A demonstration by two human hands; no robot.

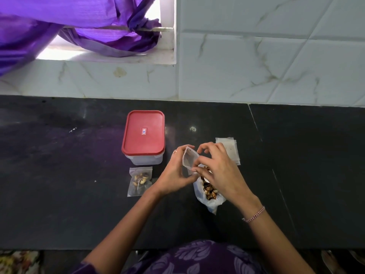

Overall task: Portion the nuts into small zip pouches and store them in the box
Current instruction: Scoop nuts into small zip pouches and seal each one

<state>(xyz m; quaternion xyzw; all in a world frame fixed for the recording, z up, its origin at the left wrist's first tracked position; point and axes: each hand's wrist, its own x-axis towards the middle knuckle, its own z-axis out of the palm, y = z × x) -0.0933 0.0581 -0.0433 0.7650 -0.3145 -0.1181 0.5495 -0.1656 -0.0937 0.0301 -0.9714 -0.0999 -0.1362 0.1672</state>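
Observation:
My left hand [173, 173] grips a small clear zip pouch [188, 158] held upright with its mouth open. My right hand [217, 171] pinches the pouch's right edge with its fingertips. Just below my right hand lies an open white plastic bag of mixed nuts [209, 191]. A filled zip pouch with nuts [139, 180] lies flat on the counter to the left. Behind it stands a clear plastic box with a red lid [143, 133], shut. A stack of unused clear pouches [231, 150] lies behind my right hand.
Everything sits on a black stone counter [59, 175] that meets a white tiled wall [256, 66] at the back. A window with a purple curtain [79, 26] is up on the left. The counter's front edge is near my body.

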